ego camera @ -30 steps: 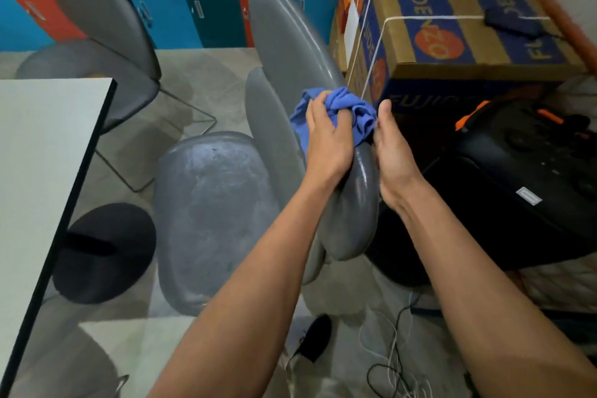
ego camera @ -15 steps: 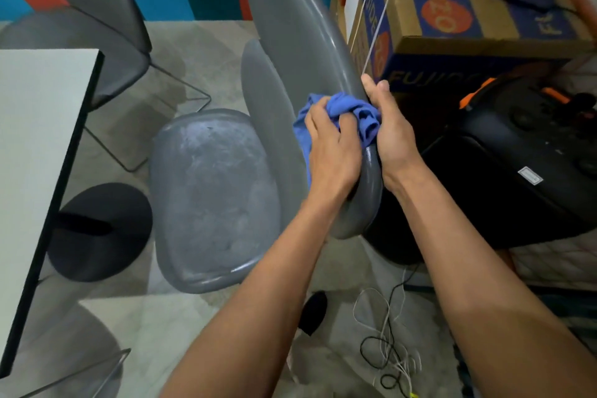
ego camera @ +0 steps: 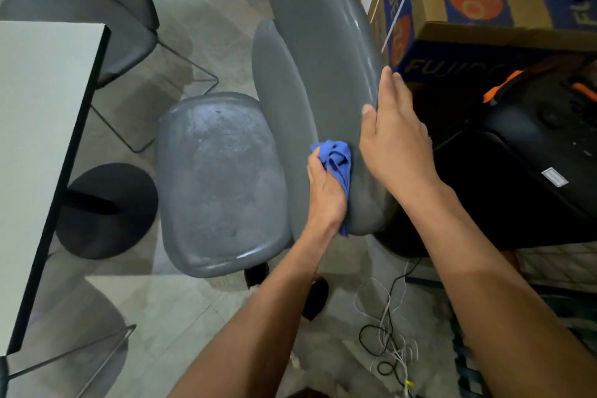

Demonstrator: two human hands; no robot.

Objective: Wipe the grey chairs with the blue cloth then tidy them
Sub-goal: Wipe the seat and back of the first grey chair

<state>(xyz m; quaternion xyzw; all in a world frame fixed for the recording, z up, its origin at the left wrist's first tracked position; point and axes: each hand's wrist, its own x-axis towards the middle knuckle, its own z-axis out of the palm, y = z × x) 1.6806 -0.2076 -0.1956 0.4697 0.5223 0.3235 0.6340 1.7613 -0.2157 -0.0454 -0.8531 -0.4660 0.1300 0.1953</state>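
Our left hand [ego camera: 326, 191] grips the bunched blue cloth [ego camera: 336, 158] against the grey chair [ego camera: 323, 52] backrest; our right hand [ego camera: 394, 139], fingers straight, steadies its edge. The cloth looks soft and light; the shell seems stiff and smooth, best braced at the rim.

White table [ego camera: 42, 126] left – cardboard box [ego camera: 484, 6] above black case [ego camera: 523, 178]; cables [ego camera: 387, 342] on floor.

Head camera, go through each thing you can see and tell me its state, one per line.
Blue cloth: bunched, pressed on the chair back.
Left hand: grips the cloth.
Right hand: flat against the chair back's edge.
Grey chair back: upright, being wiped.
Grey chair seat: smeared, nothing on it.
Cardboard box: closed, tied with string.
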